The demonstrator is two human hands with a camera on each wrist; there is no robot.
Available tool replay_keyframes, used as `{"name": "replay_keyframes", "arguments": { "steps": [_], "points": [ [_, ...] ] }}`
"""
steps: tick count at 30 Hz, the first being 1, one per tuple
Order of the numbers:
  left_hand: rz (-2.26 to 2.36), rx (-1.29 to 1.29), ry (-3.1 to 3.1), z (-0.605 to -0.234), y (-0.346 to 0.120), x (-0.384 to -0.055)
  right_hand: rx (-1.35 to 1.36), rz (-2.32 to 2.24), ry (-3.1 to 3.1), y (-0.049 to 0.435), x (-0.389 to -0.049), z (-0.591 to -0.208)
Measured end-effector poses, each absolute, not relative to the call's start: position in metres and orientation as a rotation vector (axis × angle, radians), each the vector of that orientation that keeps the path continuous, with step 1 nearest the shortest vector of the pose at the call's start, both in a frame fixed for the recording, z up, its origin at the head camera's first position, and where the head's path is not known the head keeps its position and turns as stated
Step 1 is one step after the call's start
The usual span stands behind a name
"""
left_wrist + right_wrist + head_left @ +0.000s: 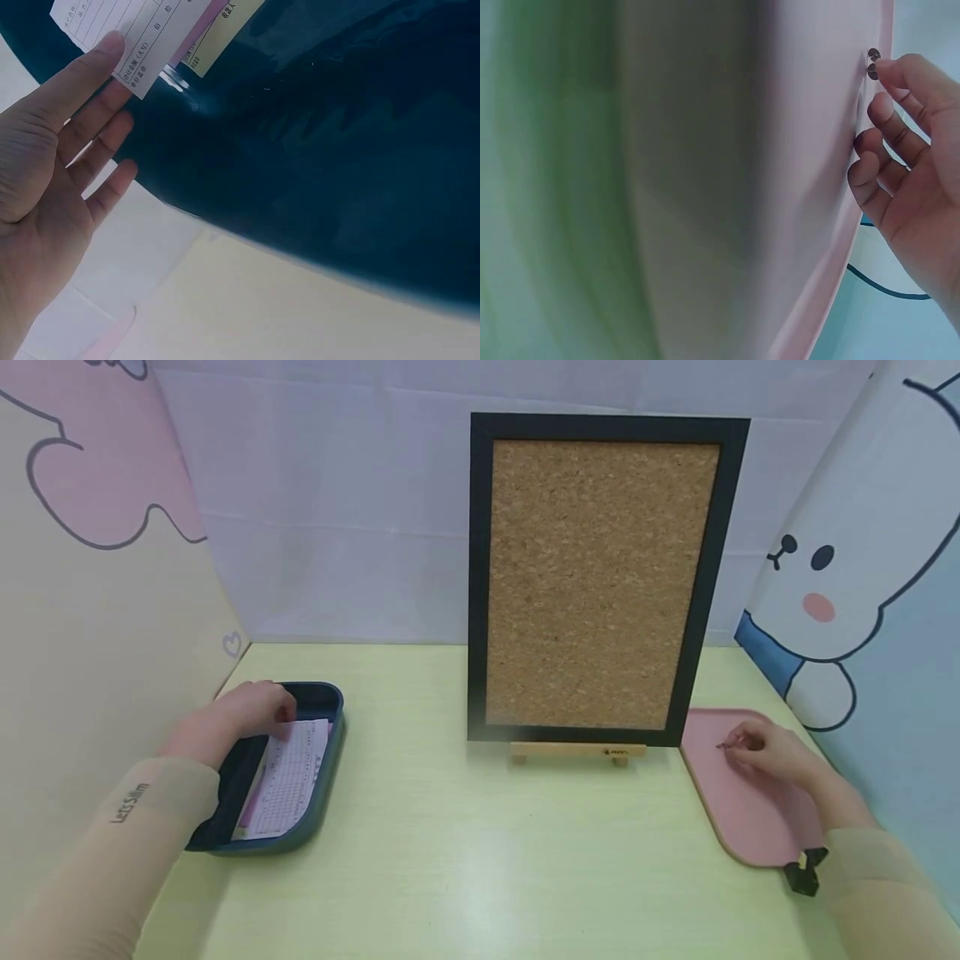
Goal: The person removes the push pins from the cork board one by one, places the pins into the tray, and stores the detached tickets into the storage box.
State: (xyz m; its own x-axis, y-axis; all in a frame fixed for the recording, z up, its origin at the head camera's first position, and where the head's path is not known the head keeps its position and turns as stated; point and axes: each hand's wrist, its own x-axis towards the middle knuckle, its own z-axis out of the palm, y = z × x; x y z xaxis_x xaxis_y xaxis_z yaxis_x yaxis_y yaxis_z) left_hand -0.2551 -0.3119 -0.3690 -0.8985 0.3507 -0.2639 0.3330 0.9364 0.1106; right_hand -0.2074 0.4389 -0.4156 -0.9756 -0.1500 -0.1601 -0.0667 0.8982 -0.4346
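My left hand [251, 710] reaches into a dark blue tray [339, 752] at the left. There it pinches the edge of a white printed receipt form [292, 777]; in the left wrist view the thumb lies on top of the form [154, 37] with fingers beneath. Pink and yellow sheets [217, 41] show under it. Over a pink tray [757, 818] at the right, my right hand [776, 756] pinches a small thumbtack between thumb and index finger. The right wrist view shows two round dark metal tack heads [873, 55] at the fingertips.
A black-framed cork board [600, 585] stands upright on a small wooden stand [577, 750] at the back, between the trays. A small black object [804, 875] is by the right sleeve. Printed walls [862, 568] enclose the pale table [465, 860] on its sides.
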Motion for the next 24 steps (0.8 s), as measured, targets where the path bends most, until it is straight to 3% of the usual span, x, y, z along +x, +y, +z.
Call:
{"name": "replay_keyframes", "arguments": {
  "steps": [13,24],
  "points": [
    [0.021,0.676,2.966,-0.354,-0.307,-0.245,-0.193,-0.592,2.884,0.442,-0.211,-0.412],
    [0.053,0.782,3.126,-0.325,-0.283,-0.236,-0.158,-0.585,2.936,0.436,-0.204,-0.38]
  ]
}}
